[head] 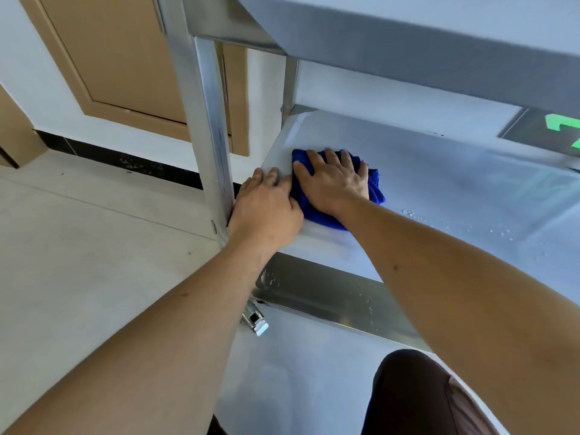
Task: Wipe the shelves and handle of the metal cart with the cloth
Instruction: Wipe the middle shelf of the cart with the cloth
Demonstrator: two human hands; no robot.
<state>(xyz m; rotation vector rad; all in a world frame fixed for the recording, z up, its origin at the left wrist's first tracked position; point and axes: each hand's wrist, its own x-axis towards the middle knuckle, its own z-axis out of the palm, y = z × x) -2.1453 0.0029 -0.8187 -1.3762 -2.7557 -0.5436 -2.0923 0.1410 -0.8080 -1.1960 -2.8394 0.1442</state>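
Where 2 hands meet: 1 cloth (375, 183)

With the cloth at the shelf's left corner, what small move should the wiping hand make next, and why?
Probably sweep the blue cloth rightward along the shelf. The right hand presses it flat at the left end, while water droplets sit farther right, unwiped. The left hand rests on the shelf's corner by the cart's post, steadying it.
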